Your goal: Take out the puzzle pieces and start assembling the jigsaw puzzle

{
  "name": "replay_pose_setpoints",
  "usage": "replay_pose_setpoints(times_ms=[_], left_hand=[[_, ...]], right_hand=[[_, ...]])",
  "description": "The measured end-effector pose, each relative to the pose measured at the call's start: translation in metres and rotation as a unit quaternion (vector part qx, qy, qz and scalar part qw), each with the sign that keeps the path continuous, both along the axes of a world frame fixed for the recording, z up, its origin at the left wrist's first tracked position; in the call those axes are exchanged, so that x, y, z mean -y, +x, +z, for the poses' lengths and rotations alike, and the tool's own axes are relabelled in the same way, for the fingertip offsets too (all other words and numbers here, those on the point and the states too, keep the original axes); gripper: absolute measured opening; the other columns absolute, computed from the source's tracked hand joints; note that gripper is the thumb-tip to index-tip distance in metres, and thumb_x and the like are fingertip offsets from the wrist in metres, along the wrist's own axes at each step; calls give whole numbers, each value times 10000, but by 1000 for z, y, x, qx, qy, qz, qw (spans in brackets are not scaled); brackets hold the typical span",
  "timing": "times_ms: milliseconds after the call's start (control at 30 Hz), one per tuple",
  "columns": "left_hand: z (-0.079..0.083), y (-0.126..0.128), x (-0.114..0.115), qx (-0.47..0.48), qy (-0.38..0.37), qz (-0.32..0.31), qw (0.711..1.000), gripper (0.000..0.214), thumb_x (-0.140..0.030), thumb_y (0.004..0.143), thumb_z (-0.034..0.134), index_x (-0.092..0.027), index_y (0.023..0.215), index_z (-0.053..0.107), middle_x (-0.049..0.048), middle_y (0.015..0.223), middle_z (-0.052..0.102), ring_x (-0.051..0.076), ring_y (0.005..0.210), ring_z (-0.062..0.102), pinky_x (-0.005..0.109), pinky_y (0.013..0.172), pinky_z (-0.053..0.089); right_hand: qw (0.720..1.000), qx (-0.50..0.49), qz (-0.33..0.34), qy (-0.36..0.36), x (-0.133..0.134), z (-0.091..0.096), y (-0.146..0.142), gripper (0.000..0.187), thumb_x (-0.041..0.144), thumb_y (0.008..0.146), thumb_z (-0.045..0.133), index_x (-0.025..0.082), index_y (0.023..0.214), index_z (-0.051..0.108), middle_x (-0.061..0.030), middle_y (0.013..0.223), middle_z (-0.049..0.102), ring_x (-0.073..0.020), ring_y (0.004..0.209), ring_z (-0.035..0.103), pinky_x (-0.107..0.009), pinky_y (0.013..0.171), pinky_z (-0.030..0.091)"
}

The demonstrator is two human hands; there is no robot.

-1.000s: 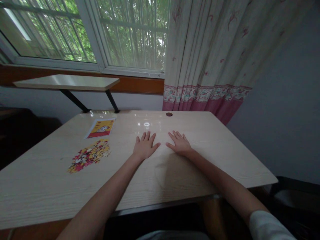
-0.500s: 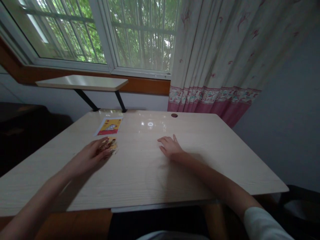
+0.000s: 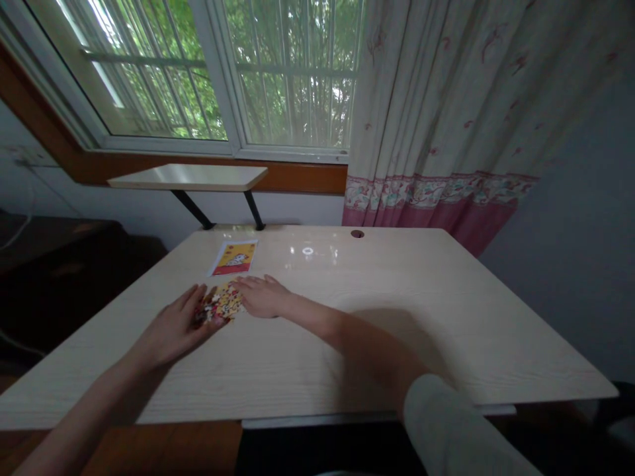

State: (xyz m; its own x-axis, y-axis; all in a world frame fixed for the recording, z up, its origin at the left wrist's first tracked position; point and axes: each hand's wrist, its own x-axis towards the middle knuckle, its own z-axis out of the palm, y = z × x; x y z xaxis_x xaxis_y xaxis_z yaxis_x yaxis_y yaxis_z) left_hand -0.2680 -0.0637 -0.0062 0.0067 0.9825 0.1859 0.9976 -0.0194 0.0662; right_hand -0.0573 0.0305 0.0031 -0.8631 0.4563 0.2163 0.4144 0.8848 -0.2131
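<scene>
A small heap of jigsaw puzzle pieces (image 3: 225,301), yellow, white, red and dark, lies on the left half of the table. My left hand (image 3: 184,324) curves around its left side, thumb apart from the fingers, touching the pieces. From the right, my right hand (image 3: 262,295) reaches to the heap with fingers stretched out, their tips at its edge. Neither hand is closed on a piece. Just behind the heap lies a yellow and red picture card (image 3: 235,258) with a white border, showing a white spotted animal figure.
The pale wooden table (image 3: 307,357) spans the view. A raised shelf (image 3: 191,177) on black supports stands at its back left. A round cable hole (image 3: 357,234) is near the back edge. Behind are a barred window and a patterned curtain (image 3: 436,192).
My right hand has moved left from the middle of the table to the puzzle pieces. My left hand stays beside them. The view has shifted slightly, and more of the pieces show.
</scene>
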Motion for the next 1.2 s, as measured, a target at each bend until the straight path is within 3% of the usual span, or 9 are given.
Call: replay_pose_setpoints(times_ms=[200, 467, 600, 867, 1200], left_hand=[[-13, -3, -11, -13, -17, -34, 999, 925, -678, 775, 390, 21, 1373, 298, 274, 1403, 390, 372, 1280, 409, 463, 1024, 366], [-20, 15, -18, 8, -32, -80, 996, 888, -656, 816, 331, 8, 1403, 268, 262, 1448, 328, 368, 1360, 281, 484, 1080, 279], [-20, 33, -27, 22, -17, -103, 994, 878, -669, 806, 345, -14, 1389, 302, 250, 1445, 343, 373, 1352, 295, 492, 1082, 286], [-24, 67, -34, 15, 0, -146, 989, 812, -637, 844, 358, -41, 1393, 309, 244, 1453, 331, 373, 1357, 283, 509, 1088, 275], [-13, 156, -32, 15, -25, -189, 982, 795, -593, 884, 314, 9, 1404, 294, 265, 1465, 296, 369, 1379, 232, 504, 1099, 266]], right_hand=[[999, 24, -7, -25, -7, -7, -24, 468, 334, 955, 281, 120, 1365, 353, -121, 1488, 332, -244, 1357, 314, -607, 1061, 277], [999, 31, 13, -4, -6, -12, -9, 443, 314, 947, 320, 163, 1360, 367, -89, 1482, 352, -268, 1333, 348, -593, 1063, 286], [1000, 30, 2, -1, -4, -9, 1, 441, 300, 951, 318, 115, 1347, 373, -110, 1462, 380, -266, 1321, 360, -565, 1067, 298], [999, 10, -2, 46, -4, -11, 39, 410, 274, 951, 341, 56, 1282, 442, -169, 1353, 497, -249, 1217, 486, -435, 1013, 396], [997, 18, -64, 31, 8, -15, 121, 465, 301, 953, 338, 52, 1334, 434, -165, 1391, 464, -242, 1281, 433, -414, 1075, 322]])
